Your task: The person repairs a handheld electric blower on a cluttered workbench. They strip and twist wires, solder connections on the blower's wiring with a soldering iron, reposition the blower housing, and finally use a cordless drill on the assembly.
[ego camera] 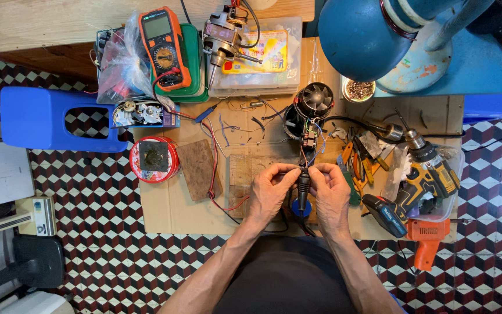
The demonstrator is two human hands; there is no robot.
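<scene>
Head view, looking down: my left hand [268, 189] and right hand [330, 189] pinch thin wires [304, 158] between fingertips, above a black plug-like piece [303, 187] over the cardboard sheet [164, 203]. Beyond, the wires run to a small black fan motor [312, 102]; a multimeter [164, 46] lies farther off.

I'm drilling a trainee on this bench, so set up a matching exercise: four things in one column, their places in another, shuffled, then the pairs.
Things
1. multimeter
2. drill
3. stool
4. lamp

Places
A. on the floor, left of the cardboard
B. far right of the cardboard, in a clear tub
C. top right, over the bench
D. top left, on a green box

Pairs: 1-D, 2-B, 3-A, 4-C
</scene>
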